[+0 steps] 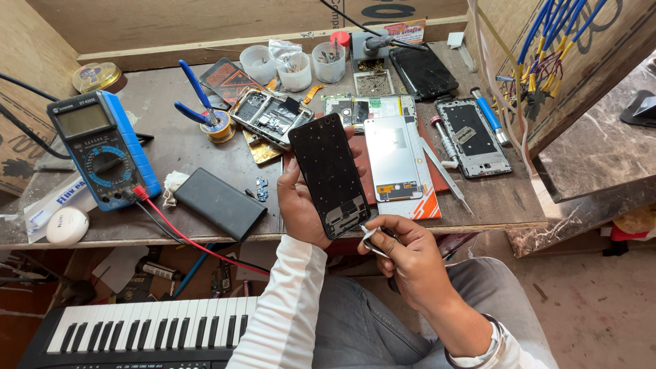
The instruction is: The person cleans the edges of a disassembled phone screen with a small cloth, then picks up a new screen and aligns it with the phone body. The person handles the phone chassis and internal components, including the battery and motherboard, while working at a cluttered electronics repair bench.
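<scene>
Left hand: a black phone frame (pixel 329 174) is gripped upright by the left hand (pixel 299 205), thumb along one long edge and fingers hidden behind the other, above the near edge of the bench (pixel 205 154)
Right hand: closed around tweezers (pixel 371 238) in the right hand (pixel 404 256), whose tips are pressed against the frame's lower corner
Frame: held clear of the bench, in front of a white screen panel (pixel 391 158) laid on a red mat (pixel 432 179)
Slip risk: the tips could skid off the corner and scratch the frame or jab the left palm, since the frame is braced only by one hand in the air
Drop risk: the frame is held over the bench edge and the lap, so a loosened grip could let it fall to the floor
Clutter risk: an opened phone (pixel 270 116), a second frame (pixel 473 137) and small cups (pixel 295 68) of parts are crowded just behind, where a stray elbow could scatter them
Lead risk: the multimeter (pixel 102 147) has a red lead (pixel 184 236) trailing off the bench, liable to be snagged by a sleeve
</scene>
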